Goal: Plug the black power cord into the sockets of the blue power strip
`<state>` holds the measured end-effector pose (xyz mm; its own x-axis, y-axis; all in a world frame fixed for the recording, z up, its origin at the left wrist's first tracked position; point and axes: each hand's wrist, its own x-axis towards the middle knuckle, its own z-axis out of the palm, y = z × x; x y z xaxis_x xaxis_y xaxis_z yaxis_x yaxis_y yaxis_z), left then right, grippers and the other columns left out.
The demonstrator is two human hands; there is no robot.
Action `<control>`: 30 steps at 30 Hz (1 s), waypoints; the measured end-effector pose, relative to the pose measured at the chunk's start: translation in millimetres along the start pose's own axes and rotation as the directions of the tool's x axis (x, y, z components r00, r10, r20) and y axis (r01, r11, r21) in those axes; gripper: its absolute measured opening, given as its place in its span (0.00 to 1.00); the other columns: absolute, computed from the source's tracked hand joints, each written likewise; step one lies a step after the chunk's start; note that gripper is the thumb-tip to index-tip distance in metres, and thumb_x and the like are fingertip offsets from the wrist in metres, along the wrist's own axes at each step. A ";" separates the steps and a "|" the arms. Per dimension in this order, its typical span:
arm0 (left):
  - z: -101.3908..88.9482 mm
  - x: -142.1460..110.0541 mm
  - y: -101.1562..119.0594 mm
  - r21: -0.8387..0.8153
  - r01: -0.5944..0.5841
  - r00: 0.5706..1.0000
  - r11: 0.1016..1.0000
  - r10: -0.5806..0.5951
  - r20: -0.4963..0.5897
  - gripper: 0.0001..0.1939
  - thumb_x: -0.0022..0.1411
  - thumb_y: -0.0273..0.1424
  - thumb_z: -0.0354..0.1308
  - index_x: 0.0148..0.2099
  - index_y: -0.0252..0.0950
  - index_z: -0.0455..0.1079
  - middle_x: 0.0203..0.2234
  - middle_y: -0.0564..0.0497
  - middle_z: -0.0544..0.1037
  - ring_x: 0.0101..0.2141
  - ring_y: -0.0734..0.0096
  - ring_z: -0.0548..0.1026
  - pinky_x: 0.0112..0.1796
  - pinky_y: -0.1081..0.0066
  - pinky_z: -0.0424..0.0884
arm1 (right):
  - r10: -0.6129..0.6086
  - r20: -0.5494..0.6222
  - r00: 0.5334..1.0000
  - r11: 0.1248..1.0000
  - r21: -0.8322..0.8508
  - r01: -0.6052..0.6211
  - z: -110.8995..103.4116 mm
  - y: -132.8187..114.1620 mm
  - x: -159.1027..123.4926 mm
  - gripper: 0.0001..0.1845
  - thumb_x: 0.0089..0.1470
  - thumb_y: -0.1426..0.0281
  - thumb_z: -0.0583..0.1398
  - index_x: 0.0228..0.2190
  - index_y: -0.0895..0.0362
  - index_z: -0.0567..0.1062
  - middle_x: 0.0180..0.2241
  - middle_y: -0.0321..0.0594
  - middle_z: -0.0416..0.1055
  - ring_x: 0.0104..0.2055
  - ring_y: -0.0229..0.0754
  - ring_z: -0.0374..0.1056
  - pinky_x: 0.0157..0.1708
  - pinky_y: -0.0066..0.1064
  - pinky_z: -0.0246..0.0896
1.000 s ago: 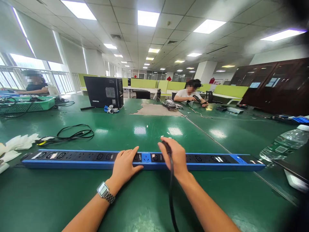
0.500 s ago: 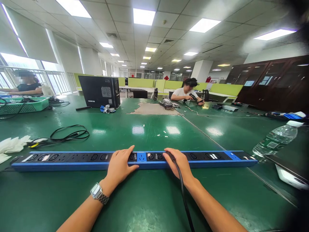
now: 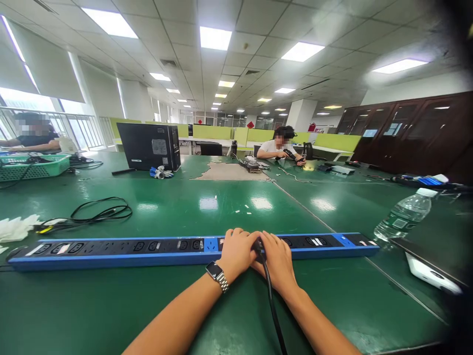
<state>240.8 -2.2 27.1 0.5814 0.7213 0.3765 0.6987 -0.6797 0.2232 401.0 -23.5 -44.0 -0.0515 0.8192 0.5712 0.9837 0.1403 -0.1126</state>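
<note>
A long blue power strip (image 3: 148, 259) with black socket panels lies across the green table in front of me. My right hand (image 3: 276, 256) is closed around a black power plug (image 3: 257, 245) at the sockets right of the strip's middle. From the plug, a black cable (image 3: 273, 305) runs down toward me. My left hand (image 3: 236, 252), with a watch on its wrist, is curled over the strip right beside the plug, its fingers toward the far edge. How far the plug sits in a socket is hidden by my hands.
A water bottle (image 3: 404, 214) leans at the right, near a white device (image 3: 430, 276). A coiled black cable (image 3: 101, 214) and white gloves (image 3: 18, 228) lie left. Further back are a computer case (image 3: 146, 148), a green basket (image 3: 35, 169) and two people, one handling a dark tool.
My left hand has slid right along the strip until it meets my right hand at the plug. My right hand still holds the plug. The view has shifted slightly.
</note>
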 end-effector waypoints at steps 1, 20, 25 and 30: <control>2.4 4.4 2.4 0.011 -0.004 1.000 1.000 0.004 0.009 0.18 0.61 0.27 0.56 0.53 0.42 0.69 0.44 0.48 0.79 0.49 0.57 0.71 0.51 0.53 0.63 | 0.004 0.006 1.000 1.000 -0.006 -0.004 0.0 -0.6 0.4 0.34 0.53 0.54 0.58 0.57 0.57 0.64 0.58 0.50 0.65 0.61 0.55 0.57 0.59 0.50 0.49; -86.7 -141.8 -177.1 -0.083 0.199 0.957 0.976 -0.212 -0.197 0.21 0.67 0.42 0.50 0.59 0.43 0.67 0.44 0.51 0.80 0.42 0.60 0.77 0.45 0.63 0.72 | 0.123 0.118 0.985 0.992 -0.033 -0.120 -6.5 -8.8 3.9 0.42 0.48 0.45 0.60 0.57 0.58 0.65 0.61 0.48 0.62 0.63 0.54 0.54 0.61 0.48 0.45; -94.9 -129.9 -174.0 -0.109 0.138 0.985 0.984 -0.148 -0.088 0.22 0.65 0.41 0.51 0.58 0.41 0.69 0.47 0.48 0.80 0.44 0.60 0.77 0.47 0.62 0.72 | 0.143 0.153 0.978 0.989 -0.049 -0.138 -5.9 -7.7 4.9 0.43 0.47 0.45 0.60 0.57 0.58 0.65 0.61 0.46 0.61 0.64 0.54 0.53 0.62 0.48 0.44; -99.1 -129.0 -173.3 -0.199 0.191 0.980 0.961 -0.198 -0.016 0.23 0.64 0.41 0.52 0.59 0.40 0.68 0.50 0.48 0.78 0.47 0.61 0.77 0.49 0.64 0.71 | 0.177 0.183 0.967 0.984 -0.045 -0.171 -5.1 -10.0 8.0 0.43 0.47 0.45 0.60 0.57 0.56 0.65 0.62 0.46 0.60 0.65 0.55 0.52 0.62 0.49 0.44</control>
<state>3.4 9.4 28.9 0.4250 0.8391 0.3394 0.6998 -0.5425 0.4648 391.6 -21.2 -34.2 0.0924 0.9189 0.3835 0.9848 -0.0274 -0.1717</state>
